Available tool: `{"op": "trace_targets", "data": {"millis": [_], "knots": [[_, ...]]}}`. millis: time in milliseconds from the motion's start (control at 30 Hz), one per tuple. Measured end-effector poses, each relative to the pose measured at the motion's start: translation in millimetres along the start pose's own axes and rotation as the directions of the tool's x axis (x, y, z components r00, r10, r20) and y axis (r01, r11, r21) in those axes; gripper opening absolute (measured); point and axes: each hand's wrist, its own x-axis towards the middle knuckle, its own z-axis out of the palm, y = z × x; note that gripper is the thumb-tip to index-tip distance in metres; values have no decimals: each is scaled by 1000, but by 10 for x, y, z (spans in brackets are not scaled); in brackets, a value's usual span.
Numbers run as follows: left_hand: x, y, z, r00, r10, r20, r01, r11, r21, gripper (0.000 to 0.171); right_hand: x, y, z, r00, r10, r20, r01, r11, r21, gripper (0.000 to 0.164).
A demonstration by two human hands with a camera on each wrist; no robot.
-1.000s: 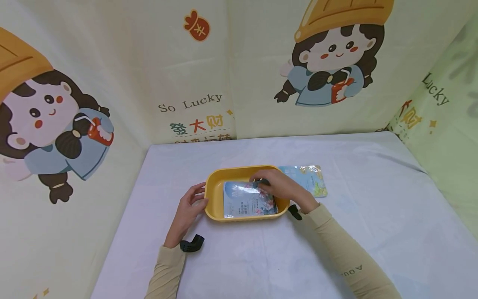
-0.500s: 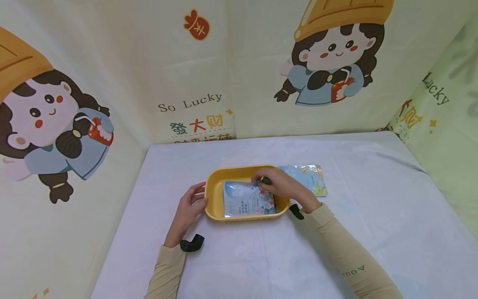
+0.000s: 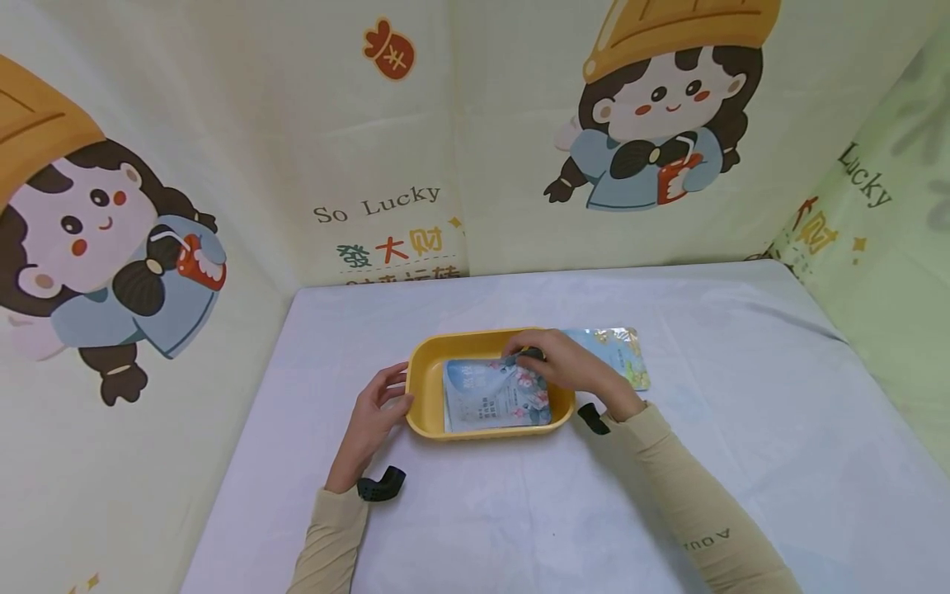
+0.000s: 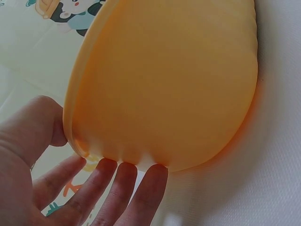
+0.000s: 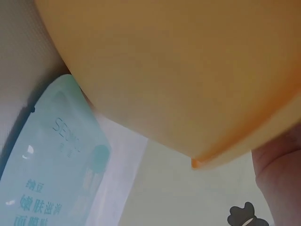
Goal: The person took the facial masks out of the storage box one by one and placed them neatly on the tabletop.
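A yellow plastic tray [image 3: 428, 388] stands mid-table in the head view, with a blue face mask packet [image 3: 482, 400] inside, its pink flowers toward the right. My left hand [image 3: 379, 412] holds the tray's left end. In the left wrist view the thumb lies at the rim and the fingertips meet the tray's outer wall [image 4: 178, 84]. Reaching over the right end, my right hand [image 3: 558, 360] pinches the packet's upper right part, which bends upward. A small dark thing [image 3: 531, 353] shows among its fingers; I cannot tell what it is.
A second light-blue mask packet [image 3: 614, 355] with yellow flowers lies on the white-covered table [image 3: 460, 511], partly behind the tray and right hand. A printed cloth backdrop [image 3: 505, 239] rises behind the table and along its sides.
My right hand has shifted slightly right, and the packet in the tray now looks more bent under its fingers. The left hand and tray stay in place.
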Motion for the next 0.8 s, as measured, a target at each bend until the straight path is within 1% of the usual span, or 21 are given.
{"op": "trace_targets", "data": {"millis": [133, 233, 367, 500, 600, 633, 700, 800], "knots": [[7, -6, -2, 1000, 4, 2, -4, 1000, 0, 54, -16, -11, -35, 1000, 8, -14, -8, 1000, 10, 19], [61, -100, -8, 1000, 3, -5, -3, 1000, -1, 55, -27, -20, -61, 1000, 3, -27, -3, 1000, 9, 19], [140, -269, -13, 1000, 6, -14, -6, 1000, -6, 55, -39, -26, -90, 999, -8, -46, 8, 1000, -4, 18], [157, -331, -9, 999, 32, -24, -32, 999, -2, 54, -53, -32, -122, 998, -21, -61, 20, 1000, -7, 18], [155, -340, -7, 998, 47, -30, -47, 999, 0, 53, -69, -52, -155, 997, -22, -70, 22, 1000, 0, 18], [128, -290, -1, 998, 53, -26, -52, 999, 4, 54, -75, -63, -166, 997, -20, -73, 20, 1000, 2, 18], [80, -184, 6, 999, 41, -20, -41, 999, 11, 53, -89, -86, -187, 997, -14, -78, 15, 1000, 8, 18], [72, -138, 4, 1000, 20, -10, -20, 1000, 11, 54, -111, -115, -220, 997, -12, -82, 13, 1000, 10, 18]]}}
